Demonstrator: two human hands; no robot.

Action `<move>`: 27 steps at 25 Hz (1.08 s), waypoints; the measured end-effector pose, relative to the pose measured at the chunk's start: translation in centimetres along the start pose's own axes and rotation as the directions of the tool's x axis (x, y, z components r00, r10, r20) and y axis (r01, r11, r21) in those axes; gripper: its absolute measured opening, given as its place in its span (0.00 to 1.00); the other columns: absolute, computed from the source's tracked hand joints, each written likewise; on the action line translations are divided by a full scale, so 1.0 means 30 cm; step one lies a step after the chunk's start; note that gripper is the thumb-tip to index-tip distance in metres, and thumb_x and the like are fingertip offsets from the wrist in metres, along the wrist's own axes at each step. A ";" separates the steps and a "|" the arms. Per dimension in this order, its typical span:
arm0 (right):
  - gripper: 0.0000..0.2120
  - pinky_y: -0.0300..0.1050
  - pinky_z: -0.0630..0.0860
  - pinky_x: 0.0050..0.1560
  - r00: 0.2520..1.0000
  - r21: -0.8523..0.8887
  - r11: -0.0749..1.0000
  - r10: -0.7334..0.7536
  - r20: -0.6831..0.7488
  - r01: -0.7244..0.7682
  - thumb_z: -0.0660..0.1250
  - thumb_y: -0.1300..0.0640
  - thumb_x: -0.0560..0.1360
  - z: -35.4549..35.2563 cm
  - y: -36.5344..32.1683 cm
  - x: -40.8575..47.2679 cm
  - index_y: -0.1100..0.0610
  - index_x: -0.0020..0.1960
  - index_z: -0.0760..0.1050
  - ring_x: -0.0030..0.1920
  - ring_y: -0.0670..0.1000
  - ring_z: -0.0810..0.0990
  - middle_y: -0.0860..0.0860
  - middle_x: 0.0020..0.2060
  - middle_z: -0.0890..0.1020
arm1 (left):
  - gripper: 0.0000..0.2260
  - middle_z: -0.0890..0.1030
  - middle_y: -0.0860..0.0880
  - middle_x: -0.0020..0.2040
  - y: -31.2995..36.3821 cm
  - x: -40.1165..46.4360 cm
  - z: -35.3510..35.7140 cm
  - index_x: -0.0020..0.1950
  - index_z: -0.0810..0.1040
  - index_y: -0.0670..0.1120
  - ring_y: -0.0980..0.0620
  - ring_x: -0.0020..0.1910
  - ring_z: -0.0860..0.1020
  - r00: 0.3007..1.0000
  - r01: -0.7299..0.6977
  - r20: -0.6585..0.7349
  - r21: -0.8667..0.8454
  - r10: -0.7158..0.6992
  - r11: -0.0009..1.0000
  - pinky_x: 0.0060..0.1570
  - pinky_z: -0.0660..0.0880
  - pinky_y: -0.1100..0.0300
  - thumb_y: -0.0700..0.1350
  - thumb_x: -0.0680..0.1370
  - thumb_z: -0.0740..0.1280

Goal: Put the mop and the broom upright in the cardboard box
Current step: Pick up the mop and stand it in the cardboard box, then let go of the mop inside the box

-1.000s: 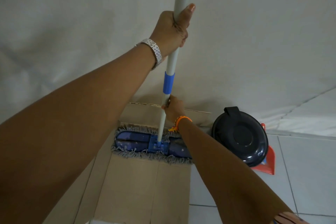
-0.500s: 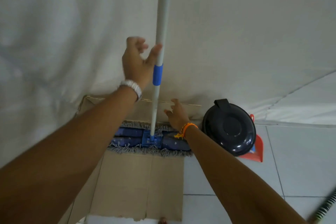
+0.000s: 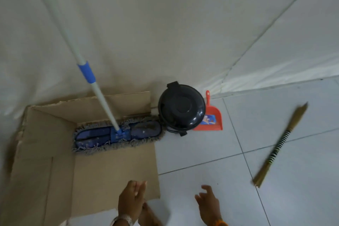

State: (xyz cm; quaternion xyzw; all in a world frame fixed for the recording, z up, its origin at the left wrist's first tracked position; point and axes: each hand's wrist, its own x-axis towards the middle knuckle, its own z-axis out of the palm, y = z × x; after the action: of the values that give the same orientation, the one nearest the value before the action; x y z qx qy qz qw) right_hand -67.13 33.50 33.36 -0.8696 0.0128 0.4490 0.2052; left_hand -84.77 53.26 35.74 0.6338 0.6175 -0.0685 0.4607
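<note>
Both hands have come off the mop pole since the earlier frames and dropped to the bottom of the view. Left hand is empty, fingers loosely extended, over the near edge of the cardboard. Right hand is empty too, fingers spread, over the floor tiles.

Mop: head lies flat on the bottom of the cardboard box, against the back wall; its right end sticks out past the box's right edge. Pole rises up and to the left, leaning toward the white cloth backdrop, unsupported by either hand. Judgement: mop step looks done, provided the pole holds its lean.

Broom: a bundle of straw-coloured sticks with a striped binding, lying on the floor well to the right of the box, not yet in it. Image is motion-blurred there.

Step in hand: transition to the broom. Next move calls for reaching right, gripping the broom near its bound section, tipping it upright and setting it in the box beside the mop head without knocking the pole.

Containers: box holds only the mop. A black lidded bin stands just right of the box, closed, contents not visible. An orange dustpan stands beside the bin.
</note>
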 end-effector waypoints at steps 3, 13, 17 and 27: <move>0.19 0.43 0.73 0.53 0.987 0.057 0.986 0.158 -0.040 -0.156 0.70 0.59 0.74 -0.212 0.322 0.019 0.57 0.63 0.69 0.52 0.58 0.83 0.52 0.41 0.84 | 0.15 0.81 0.47 0.35 0.079 -0.128 0.230 0.40 0.74 0.43 0.48 0.36 0.78 0.995 -0.026 0.100 0.096 0.016 0.995 0.42 0.72 0.56 0.53 0.79 0.68; 0.14 0.27 0.71 0.34 0.988 0.277 0.957 0.117 -0.098 -0.086 0.66 0.63 0.76 -1.100 1.054 0.046 0.58 0.61 0.70 0.39 0.49 0.78 0.53 0.38 0.83 | 0.13 0.81 0.52 0.36 0.622 -0.646 1.165 0.41 0.77 0.47 0.52 0.37 0.78 0.911 -0.287 0.380 0.307 0.160 0.907 0.36 0.69 0.64 0.55 0.79 0.67; 0.12 0.29 0.70 0.32 0.989 0.243 0.970 0.039 -0.142 -0.004 0.64 0.66 0.77 -1.405 1.183 0.107 0.58 0.59 0.71 0.33 0.46 0.74 0.49 0.31 0.78 | 0.14 0.82 0.53 0.36 0.795 -0.790 1.445 0.44 0.78 0.47 0.57 0.36 0.78 0.881 -0.323 0.437 0.268 0.184 0.908 0.34 0.68 0.68 0.57 0.78 0.67; 0.11 0.28 0.74 0.35 0.993 0.203 0.979 0.013 -0.119 0.011 0.65 0.62 0.78 -1.913 1.291 0.558 0.56 0.60 0.72 0.43 0.43 0.79 0.52 0.45 0.82 | 0.19 0.83 0.48 0.44 1.056 -0.677 1.958 0.46 0.78 0.44 0.49 0.44 0.80 0.910 -0.087 0.414 0.266 -0.033 0.960 0.41 0.73 0.60 0.59 0.80 0.63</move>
State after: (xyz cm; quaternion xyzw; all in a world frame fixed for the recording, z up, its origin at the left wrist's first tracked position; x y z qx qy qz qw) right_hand -20.63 -20.40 36.25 -0.8693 0.0715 0.3926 0.2918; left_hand -34.28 5.31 31.64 0.6718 0.4809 -0.2812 0.4882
